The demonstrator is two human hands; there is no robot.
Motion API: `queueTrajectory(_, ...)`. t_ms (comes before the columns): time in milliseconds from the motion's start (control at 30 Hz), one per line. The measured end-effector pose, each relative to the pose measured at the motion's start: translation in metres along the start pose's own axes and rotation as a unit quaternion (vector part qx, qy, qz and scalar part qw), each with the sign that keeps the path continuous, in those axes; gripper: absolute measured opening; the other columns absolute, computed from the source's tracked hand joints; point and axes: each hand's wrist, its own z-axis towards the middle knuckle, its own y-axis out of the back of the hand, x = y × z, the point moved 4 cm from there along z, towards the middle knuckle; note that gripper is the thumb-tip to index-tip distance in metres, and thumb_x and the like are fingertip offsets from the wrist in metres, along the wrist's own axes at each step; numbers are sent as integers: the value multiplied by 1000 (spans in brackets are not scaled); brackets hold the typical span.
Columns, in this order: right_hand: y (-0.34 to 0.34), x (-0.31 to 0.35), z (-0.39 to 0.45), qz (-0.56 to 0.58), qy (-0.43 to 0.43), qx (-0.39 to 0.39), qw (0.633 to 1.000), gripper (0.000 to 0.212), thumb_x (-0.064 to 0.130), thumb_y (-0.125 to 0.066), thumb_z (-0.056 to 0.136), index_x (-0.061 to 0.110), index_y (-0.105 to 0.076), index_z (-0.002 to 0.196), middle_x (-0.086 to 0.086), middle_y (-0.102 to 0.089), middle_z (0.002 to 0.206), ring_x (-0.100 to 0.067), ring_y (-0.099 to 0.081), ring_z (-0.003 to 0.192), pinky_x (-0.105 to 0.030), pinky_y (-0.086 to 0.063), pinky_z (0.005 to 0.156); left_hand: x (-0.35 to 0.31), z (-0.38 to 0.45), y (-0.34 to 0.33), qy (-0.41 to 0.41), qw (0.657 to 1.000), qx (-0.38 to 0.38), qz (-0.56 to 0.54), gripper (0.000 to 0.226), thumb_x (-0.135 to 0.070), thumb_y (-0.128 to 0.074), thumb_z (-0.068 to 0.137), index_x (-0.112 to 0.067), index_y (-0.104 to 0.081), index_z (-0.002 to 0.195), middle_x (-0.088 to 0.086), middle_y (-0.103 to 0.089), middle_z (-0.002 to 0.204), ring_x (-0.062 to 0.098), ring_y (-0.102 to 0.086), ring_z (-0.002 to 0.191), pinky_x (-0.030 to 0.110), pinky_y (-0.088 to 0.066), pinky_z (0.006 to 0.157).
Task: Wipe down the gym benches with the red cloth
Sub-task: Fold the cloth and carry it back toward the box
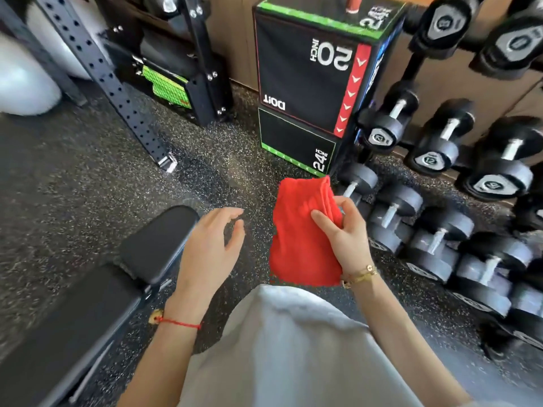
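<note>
Right hand (348, 235) pinches the cloth (299, 245) in a closed grip — left hand (210, 249) open, empty, above the counter's (155, 245) near-right edge.

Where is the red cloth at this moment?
In the head view, the red cloth hangs right of centre, pinched in the right hand, above the floor between the bench and the dumbbell rack.

This is a gym. Speckled rubber flooring (88, 177) covers the ground; right of the cloth-holding right hand (346, 230), rows of dumbbells (435, 239) fill a rack. Beyond it stands a plyo box (302, 80) marked 20 and 24 inch; left lies a padded bench (141, 254) and a perforated rack upright (108, 83).
</note>
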Motion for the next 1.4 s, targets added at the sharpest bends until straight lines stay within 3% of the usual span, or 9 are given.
queueTrajectory(100,-14,10,60,-7,12,10,1000,27,9,-71,85,1,-56,106,10,-65,77,6,-58,60,-11,-48,58,6,52,-3,17,1000,-8,0,24,-21,-55,96,-19,-65,118,-6,-66,109,15,-62,102,31,-50,89)
queueTrajectory(200,-27,17,109,-10,11,21,1000,25,9,-71,85,4,-56,104,13,-66,72,7,-59,59,-10,-47,55,15,94,-5,35,999,-14,0,24,-18,-57,95,-17,-66,117,-4,-67,109,17,-63,101,35,-51,90)
queueTrajectory(367,-47,20,181,-16,-5,21,1000,24,10,-71,84,5,-57,103,9,-67,78,0,-61,66,-19,-51,62,36,165,-13,60,998,-14,1,24,-19,-56,95,-19,-65,118,-4,-67,110,18,-63,100,34,-50,89)
queueTrajectory(500,-69,18,245,-52,-8,4,999,25,16,-73,83,10,-60,103,-10,-68,99,-16,-61,84,-40,-52,83,54,237,-25,57,998,-8,1,25,-21,-56,96,-19,-65,119,-4,-67,113,16,-63,101,36,-51,90)
queueTrajectory(633,-101,26,321,-55,-11,-6,998,24,16,-72,83,9,-59,103,-11,-68,99,-19,-61,85,-47,-52,85,74,327,-32,44,999,3,0,26,-24,-54,97,-21,-63,121,-7,-66,115,13,-62,95,33,-52,89)
queueTrajectory(767,-138,48,410,-26,0,-31,999,22,14,-72,84,9,-60,101,0,-68,87,-10,-60,76,-31,-52,75,90,438,-33,14,1000,18,2,28,-25,-53,97,-21,-63,123,-9,-65,119,9,-60,111,22,-45,97)
queueTrajectory(900,-167,72,493,-18,22,-69,997,21,13,-72,84,9,-60,99,10,-65,79,1,-56,66,-14,-47,64,95,543,-32,-34,999,36,-4,28,-25,-52,98,-21,-62,124,-9,-64,120,9,-59,112,29,-47,101)
queueTrajectory(1200,-183,75,614,-6,-16,-139,990,24,14,-72,84,7,-58,102,-1,-64,87,-11,-57,75,-31,-49,74,101,700,-61,-79,994,70,-12,26,-23,-55,97,-19,-65,120,-6,-67,117,14,-63,110,38,-53,95)
queueTrajectory(1400,-185,79,717,8,-20,-159,987,25,14,-73,84,6,-57,102,-6,-64,86,-15,-55,77,-40,-49,77,94,802,-96,-100,992,76,-11,26,-23,-54,97,-19,-64,120,-7,-66,115,10,-61,107,23,-46,96)
